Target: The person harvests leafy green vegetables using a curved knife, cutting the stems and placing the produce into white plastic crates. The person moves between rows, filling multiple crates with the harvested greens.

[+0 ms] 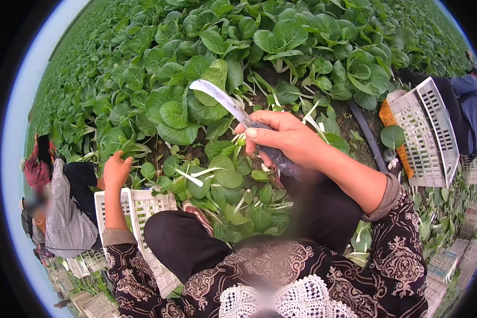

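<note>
My right hand (284, 139) grips a knife (218, 95) with a curved blade and a dark wrapped handle. The blade points up and to the left, over the leafy bok choy plants (177, 119). To the left, my left hand (117, 171) is above a white plastic crate (153, 206), next to growing leaves; nothing shows in it, though part of its palm side is hidden. Loose cut leaves (222, 171) with pale stems lie on the soil between my knees and the standing plants.
A white and orange crate (425, 135) stands tilted at the right, beside a person in blue (471, 111). A dark hose or strip (366, 135) runs along the soil there. Other people (69, 214) crouch at the left. More crates (99, 306) lie behind me on both sides.
</note>
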Tool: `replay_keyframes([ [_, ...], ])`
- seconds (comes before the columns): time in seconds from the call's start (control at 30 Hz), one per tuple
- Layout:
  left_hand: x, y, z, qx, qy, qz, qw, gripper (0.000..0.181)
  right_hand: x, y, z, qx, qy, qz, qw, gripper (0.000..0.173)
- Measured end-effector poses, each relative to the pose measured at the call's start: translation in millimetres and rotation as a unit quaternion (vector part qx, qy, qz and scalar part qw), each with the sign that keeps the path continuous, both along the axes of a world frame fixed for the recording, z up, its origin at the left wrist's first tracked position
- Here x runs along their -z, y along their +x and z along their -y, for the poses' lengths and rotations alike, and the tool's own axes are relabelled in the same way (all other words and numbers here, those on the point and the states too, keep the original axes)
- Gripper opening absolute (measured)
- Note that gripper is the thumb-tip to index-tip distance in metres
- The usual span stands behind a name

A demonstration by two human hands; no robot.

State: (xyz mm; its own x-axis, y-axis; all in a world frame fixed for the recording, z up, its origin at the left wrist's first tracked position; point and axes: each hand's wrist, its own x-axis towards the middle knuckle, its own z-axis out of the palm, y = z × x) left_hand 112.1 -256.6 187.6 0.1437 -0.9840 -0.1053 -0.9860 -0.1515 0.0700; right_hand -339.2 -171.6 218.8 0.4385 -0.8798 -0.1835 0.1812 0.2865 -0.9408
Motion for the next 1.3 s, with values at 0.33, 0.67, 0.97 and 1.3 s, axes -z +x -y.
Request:
replay_keyframes([
  [0.33, -78.5, -322.3, -128.7, 0.222, 0.158, -0.67, 0.691, 0.073, -22.7, -12.0, -45.5, 0.186, -0.19, 0.206, 0.942, 0.026],
  [0.67, -108.8, -320.8, -135.7, 0.187, 0.117, -0.675, 0.704, 0.037, 11.6, -68.4, -70.9, 0.278, -0.285, -0.124, 0.909, 0.034],
  [0.97, -60.1, -268.3, -66.1, 0.109, 0.062, -0.68, 0.723, 0.034, 133.2, 52.0, -129.9, 0.114, 0.01, -0.114, 0.987, 0.031],
  [1.3, -27.7, -231.3, -57.8, 0.017, 0.005, -0.707, 0.707, 0.028, 319.9, 72.4, -195.5, -0.323, -0.045, -0.467, 0.822, 0.021],
])
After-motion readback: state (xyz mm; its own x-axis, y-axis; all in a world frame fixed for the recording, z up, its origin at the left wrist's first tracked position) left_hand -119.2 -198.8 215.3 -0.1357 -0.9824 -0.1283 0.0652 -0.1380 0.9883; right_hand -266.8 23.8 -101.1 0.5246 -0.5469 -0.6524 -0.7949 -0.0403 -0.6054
